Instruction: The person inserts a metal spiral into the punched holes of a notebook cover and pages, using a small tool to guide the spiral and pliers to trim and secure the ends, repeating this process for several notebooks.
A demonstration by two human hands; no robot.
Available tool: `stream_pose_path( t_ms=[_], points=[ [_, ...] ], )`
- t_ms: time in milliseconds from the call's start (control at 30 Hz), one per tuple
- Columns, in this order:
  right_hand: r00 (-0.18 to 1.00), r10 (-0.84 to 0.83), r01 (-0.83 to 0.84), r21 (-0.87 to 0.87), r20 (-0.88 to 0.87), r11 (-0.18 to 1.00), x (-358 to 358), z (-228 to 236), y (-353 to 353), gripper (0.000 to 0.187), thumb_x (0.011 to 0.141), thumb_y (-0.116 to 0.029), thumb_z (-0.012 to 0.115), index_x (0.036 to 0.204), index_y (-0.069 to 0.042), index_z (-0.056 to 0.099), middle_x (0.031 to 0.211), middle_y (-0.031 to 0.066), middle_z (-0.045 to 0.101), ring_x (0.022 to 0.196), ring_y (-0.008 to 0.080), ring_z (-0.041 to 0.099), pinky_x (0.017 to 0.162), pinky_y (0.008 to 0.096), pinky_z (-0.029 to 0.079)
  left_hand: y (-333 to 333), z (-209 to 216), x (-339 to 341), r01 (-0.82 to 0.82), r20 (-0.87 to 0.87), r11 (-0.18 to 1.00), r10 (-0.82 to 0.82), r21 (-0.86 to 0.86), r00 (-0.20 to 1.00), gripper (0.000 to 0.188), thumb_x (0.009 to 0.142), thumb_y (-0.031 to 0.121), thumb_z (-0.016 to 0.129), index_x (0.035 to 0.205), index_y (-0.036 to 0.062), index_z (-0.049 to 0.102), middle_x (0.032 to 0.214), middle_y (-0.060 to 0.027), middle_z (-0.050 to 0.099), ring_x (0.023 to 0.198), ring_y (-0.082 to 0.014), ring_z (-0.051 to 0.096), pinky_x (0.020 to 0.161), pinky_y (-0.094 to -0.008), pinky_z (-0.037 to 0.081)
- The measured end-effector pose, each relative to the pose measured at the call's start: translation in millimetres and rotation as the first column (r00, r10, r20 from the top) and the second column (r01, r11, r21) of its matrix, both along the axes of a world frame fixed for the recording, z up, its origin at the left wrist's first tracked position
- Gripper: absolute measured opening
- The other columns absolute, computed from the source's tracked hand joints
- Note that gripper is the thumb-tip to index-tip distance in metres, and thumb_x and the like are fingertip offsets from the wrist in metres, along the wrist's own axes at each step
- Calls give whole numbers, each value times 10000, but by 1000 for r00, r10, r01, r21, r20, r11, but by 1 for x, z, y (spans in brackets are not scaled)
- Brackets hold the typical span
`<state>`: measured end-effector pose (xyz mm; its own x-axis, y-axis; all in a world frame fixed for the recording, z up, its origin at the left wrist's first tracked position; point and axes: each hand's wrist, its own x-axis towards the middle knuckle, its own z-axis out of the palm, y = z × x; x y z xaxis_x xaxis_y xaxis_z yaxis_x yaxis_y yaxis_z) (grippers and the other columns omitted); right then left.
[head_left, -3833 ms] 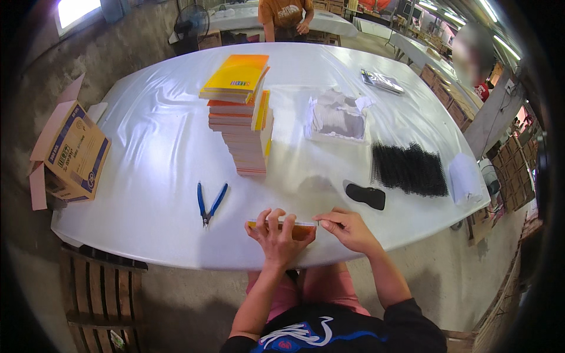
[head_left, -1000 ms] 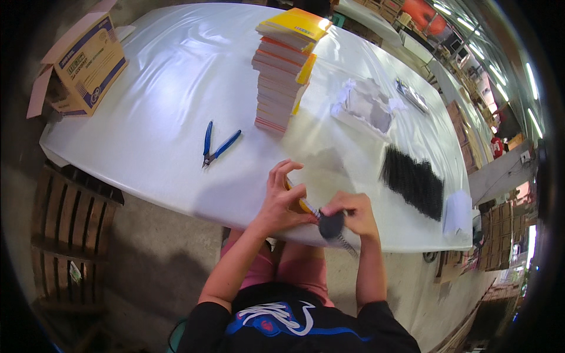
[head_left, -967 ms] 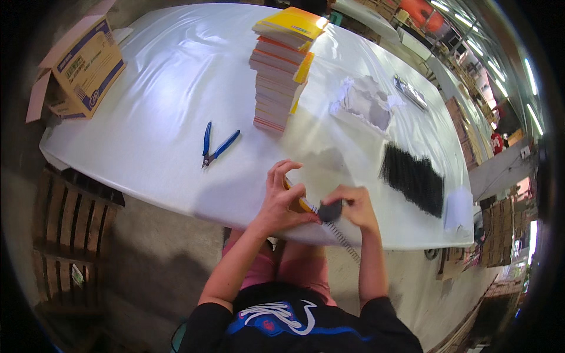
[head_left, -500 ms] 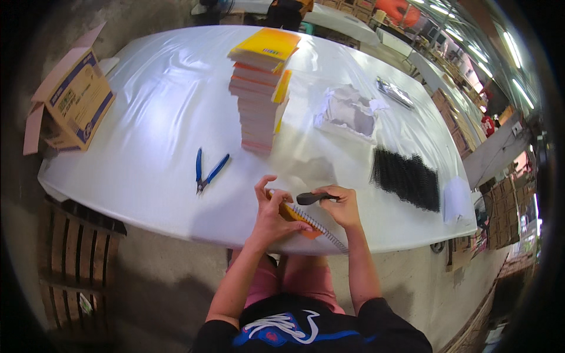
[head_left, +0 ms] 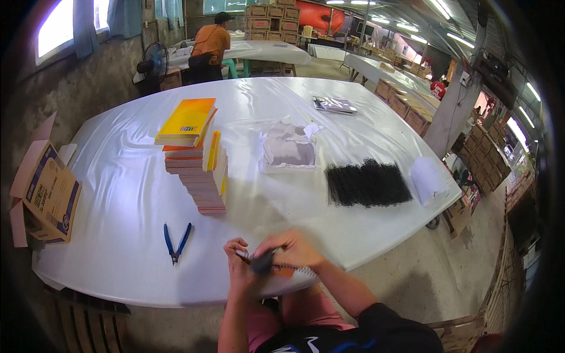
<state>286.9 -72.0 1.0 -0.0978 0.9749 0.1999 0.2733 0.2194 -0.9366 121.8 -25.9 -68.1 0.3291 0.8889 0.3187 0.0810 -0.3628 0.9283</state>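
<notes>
At the table's near edge my left hand [head_left: 236, 267] is closed on a small orange spiral notebook [head_left: 285, 272]. A metallic-looking coil [head_left: 305, 270] runs along its edge and sticks out past the right end. My right hand [head_left: 294, 248], blurred, grips a dark, rounded tool [head_left: 262, 262] over the notebook's coil edge; its exact kind does not show. Most of the notebook is hidden by both hands. Blue-handled cutting pliers [head_left: 176, 242] lie spread to the left. Beyond them stands a tall stack of yellow and orange notebooks [head_left: 187, 120].
On the white-covered table [head_left: 123, 176] are a paper-lined tray [head_left: 287, 167], a pile of black coils [head_left: 369, 183], a white roll [head_left: 428, 179] and a flat grey packet [head_left: 334, 105]. An opened carton [head_left: 50, 197] stands left. A person in orange [head_left: 210, 44] is at a farther table.
The view has tilted up and shifted right. My right hand has brought the dark tool leftward, from beside the notebook to over its coil edge. My left hand still holds the notebook.
</notes>
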Motion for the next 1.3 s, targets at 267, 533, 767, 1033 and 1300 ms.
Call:
stream_pose_path(
  t_ms=[267, 533, 767, 1033, 1300],
  points=[
    [981, -84, 95, -51, 175, 994, 0, -14, 16, 249, 723, -27, 614, 944, -69, 720, 852, 109, 700, 754, 164, 644, 730, 295, 500, 4, -11, -2, 110, 131, 993, -113, 33, 985, 979, 362, 282, 968, 1001, 80, 255, 1009, -81, 338, 975, -203, 402, 906, -326, 375],
    [491, -641, 487, 424, 591, 764, 73, -40, 0, 247, 694, -28, 631, 929, -60, 699, 949, 146, 667, 941, 340, 599, 868, 396, 471, -15, -1, -21, -40, 259, 999, 46, -29, 965, 363, 846, 254, 697, 966, 32, 436, 928, -87, 418, 855, -205, 439, 808, -296, 377],
    [250, -584, 317, 505, 772, 803, -2, 21, 7, 654, 730, -51, 611, 1356, -137, 442, 1328, 177, 455, 1233, 339, 433, 991, 528, 359, -48, 59, -159, -252, 493, 960, 277, -118, 825, 220, 793, 29, 667, 945, 44, 509, 867, -53, 550, 781, -121, 513, 738, -242, 419],
    [514, -175, -174, 302, 840, 937, -152, -24, 119, 470, 887, -335, 568, 1313, -155, 485, 1411, 94, 400, 1301, 271, 369, 1014, 576, 306, -87, 86, -265, -869, 422, 479, 767, 124, 483, 291, 758, 61, 745, 972, 75, 548, 864, -27, 521, 804, -117, 519, 752, -241, 432],
    [474, -147, -174, 256, 868, 951, -96, -46, 17, 342, 860, -362, 599, 1054, -86, 546, 1429, 118, 371, 1356, 283, 309, 987, 683, 253, -79, 75, -223, -791, 626, 600, 664, -118, 409, 313, 737, 29, 739, 1004, 46, 576, 895, -19, 533, 818, -109, 516, 741, -230, 424]
  ],
)
